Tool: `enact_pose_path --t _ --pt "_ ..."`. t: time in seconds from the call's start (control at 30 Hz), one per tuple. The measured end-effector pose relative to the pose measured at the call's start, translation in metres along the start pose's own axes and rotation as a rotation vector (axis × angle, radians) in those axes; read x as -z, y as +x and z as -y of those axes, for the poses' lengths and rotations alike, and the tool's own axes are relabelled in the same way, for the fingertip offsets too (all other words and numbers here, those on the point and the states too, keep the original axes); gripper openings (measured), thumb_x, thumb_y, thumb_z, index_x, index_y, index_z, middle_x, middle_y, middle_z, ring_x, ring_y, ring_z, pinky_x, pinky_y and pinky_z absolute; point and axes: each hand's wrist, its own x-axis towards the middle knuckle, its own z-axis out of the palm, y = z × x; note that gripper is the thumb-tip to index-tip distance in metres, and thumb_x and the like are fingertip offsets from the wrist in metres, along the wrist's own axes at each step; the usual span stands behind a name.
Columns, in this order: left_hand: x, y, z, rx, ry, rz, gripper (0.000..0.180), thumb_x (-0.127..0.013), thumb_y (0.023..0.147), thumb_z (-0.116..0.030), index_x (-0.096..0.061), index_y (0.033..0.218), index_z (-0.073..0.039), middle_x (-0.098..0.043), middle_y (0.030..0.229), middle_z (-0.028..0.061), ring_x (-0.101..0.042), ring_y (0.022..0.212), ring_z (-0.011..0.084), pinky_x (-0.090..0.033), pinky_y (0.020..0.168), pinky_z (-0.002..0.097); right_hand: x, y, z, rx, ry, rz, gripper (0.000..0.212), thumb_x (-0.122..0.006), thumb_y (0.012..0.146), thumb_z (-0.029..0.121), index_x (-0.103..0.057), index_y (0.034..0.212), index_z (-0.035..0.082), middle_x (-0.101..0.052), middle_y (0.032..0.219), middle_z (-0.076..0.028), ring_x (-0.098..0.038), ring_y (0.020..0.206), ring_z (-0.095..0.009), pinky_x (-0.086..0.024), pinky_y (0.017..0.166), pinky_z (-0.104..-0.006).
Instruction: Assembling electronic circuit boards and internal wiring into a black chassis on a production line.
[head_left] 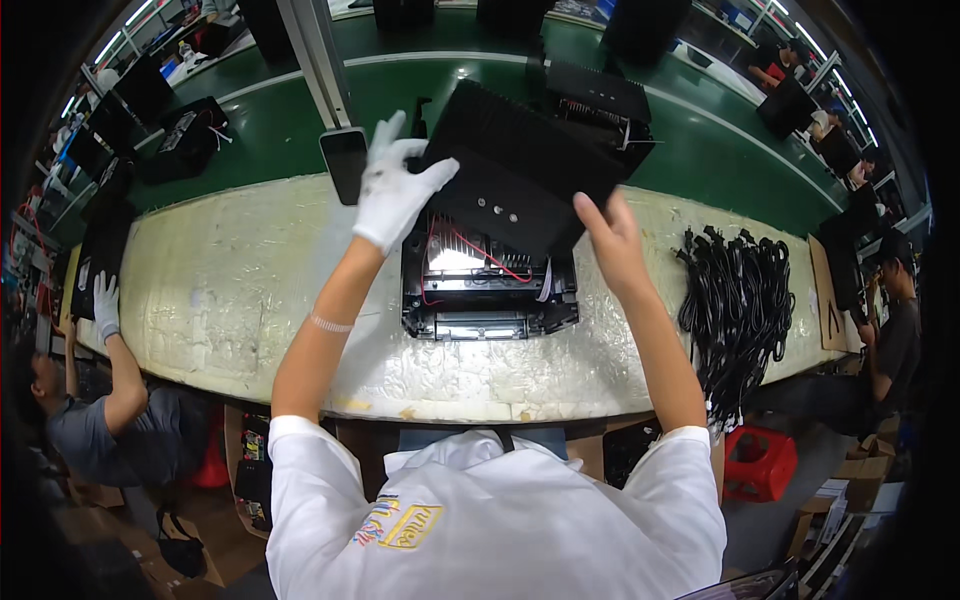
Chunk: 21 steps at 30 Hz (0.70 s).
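A black ribbed cover panel (520, 160) with small round metal fittings is held tilted above an opened black device (480, 295). Inside the device, red wires and a shiny metal part show below the panel's lower edge; the panel hides the rest. My left hand (400, 190), in a white glove, grips the panel's left edge, its thumb over the face and its other fingers partly raised. At the right edge, my bare right hand (615, 240) grips the panel with its thumb on top; the other fingers are mostly hidden and slightly blurred.
A dark phone-like screen (346, 165) stands by a metal post (315, 60). Bundled black cables (735, 310) lie on the right of the worktable (240, 290). Another black device (600, 100) sits on the green conveyor (700, 150). Co-workers sit at both sides; a red stool (760, 462) stands below right.
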Motion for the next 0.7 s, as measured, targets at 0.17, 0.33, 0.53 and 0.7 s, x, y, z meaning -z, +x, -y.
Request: enact_pose_path --t 0.17,0.33,0.53,0.7 --pt "0.087 -0.115 -0.071 -0.565 0.144 0.032 0.036 -0.075 0.062 -0.004 -0.058 0.094 -0.008 -0.051 0.133 0.0197 -0.04 0.132 0.0457 -0.027 0.109 0.0621 0.008 -0.09 0.04 0.304 -0.111 0.128 0.03 -0.078 0.074 0.008 -0.069 0.102 0.002 -0.042 0.141 -0.023 -0.032 0.14 -0.039 -0.033 0.108 -0.049" --pt "0.076 -0.246 -0.024 -0.529 0.159 0.202 0.032 -0.077 0.049 -0.016 -0.067 0.08 -0.017 -0.058 0.108 0.0072 -0.053 0.108 0.0353 -0.037 0.098 0.052 0.013 -0.191 -0.009 0.409 -0.712 0.137 0.039 -0.074 0.064 0.012 -0.076 0.103 0.015 -0.046 0.075 -0.002 -0.048 0.071 -0.019 -0.039 0.064 -0.0297" --pt "0.043 -0.253 0.018 -0.378 0.303 0.212 0.037 -0.073 0.055 -0.003 -0.063 0.09 -0.011 -0.057 0.109 0.0083 -0.054 0.108 0.0336 -0.043 0.092 0.0456 -0.008 -0.192 -0.06 0.506 -0.769 0.046 0.051 -0.066 0.06 0.003 -0.07 0.111 0.007 -0.057 0.075 -0.005 -0.055 0.068 -0.025 -0.044 0.058 -0.0357" --pt "0.04 -0.235 0.017 -0.504 0.348 0.476 0.066 -0.085 0.053 -0.02 -0.055 0.111 -0.006 -0.057 0.115 0.0112 -0.054 0.113 0.035 -0.043 0.096 0.0459 0.002 -0.188 -0.064 0.509 -1.024 0.096 0.048 -0.063 0.074 0.01 -0.064 0.121 0.009 -0.065 0.102 -0.008 -0.062 0.089 -0.026 -0.052 0.078 -0.0358"
